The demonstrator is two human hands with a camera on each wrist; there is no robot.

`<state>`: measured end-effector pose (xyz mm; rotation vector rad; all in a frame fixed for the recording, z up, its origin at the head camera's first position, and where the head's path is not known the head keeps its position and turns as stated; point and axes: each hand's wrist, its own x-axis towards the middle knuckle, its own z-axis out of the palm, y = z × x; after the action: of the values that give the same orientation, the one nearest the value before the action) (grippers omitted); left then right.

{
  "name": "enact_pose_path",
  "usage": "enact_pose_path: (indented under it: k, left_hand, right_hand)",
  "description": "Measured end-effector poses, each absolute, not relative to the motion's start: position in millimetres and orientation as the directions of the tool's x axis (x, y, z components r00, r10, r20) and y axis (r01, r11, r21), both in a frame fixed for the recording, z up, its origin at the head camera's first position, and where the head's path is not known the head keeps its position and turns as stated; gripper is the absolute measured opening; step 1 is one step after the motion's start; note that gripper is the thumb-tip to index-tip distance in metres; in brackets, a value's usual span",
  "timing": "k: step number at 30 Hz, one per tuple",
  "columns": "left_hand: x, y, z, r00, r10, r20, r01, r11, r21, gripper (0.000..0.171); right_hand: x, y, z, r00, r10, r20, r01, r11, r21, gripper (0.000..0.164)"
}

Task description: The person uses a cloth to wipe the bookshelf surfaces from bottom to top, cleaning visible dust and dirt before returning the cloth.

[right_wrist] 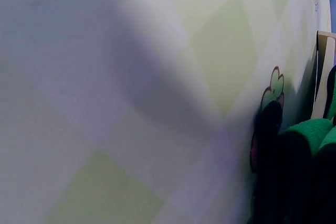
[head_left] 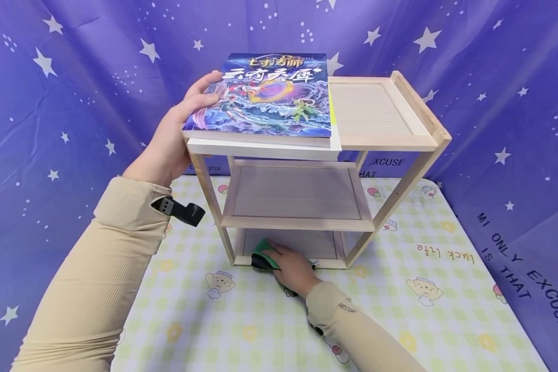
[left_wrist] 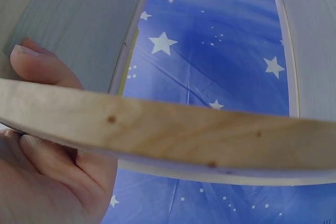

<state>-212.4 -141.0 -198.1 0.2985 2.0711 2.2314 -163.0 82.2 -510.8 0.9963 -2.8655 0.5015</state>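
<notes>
At ctr. of the head view, a three-tier wooden rack is stood on a checked tablecloth. Its top L corner is gripped by the L hand, w/ digits wrapped round the wood (one tip is seen behind the upright in the L wrist view). On the L part of the top shelf, a blue illustrated book is laid flat, cover up, and its L edge is met by the L fingertips; under it, white page edges are shown. Toward lower ctr. of the frame, a green cloth w/ black parts is held bunched by the R hand at the front of the btm. shelf; in the R wrist view, finger detail is lost in shadow. Beige sleeves are worn, w/ a black strap at the L cuff. Behind, a starry purple-blue curtain is hung.
</notes>
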Motion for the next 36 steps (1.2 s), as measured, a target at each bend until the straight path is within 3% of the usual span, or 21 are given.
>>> enact_pose_path:
  k: [21, 36]
  left_hand:
    - [-210.6, -140.2, -196.7, -0.98, 0.183, 0.077, 0.066, -0.066, 0.996, 0.052]
    - [-210.4, -140.1, -197.0, -0.979, 0.188, 0.079, 0.069, -0.059, 0.996, 0.052]
  right_hand:
    - [-159.0, 112.0, -516.9, -0.85, -0.488, 0.198, -0.525, 0.757, -0.388, 0.05]
    - [-157.8, 134.5, -521.1, -0.852, -0.438, 0.287, -0.521, 0.764, -0.38, 0.049]
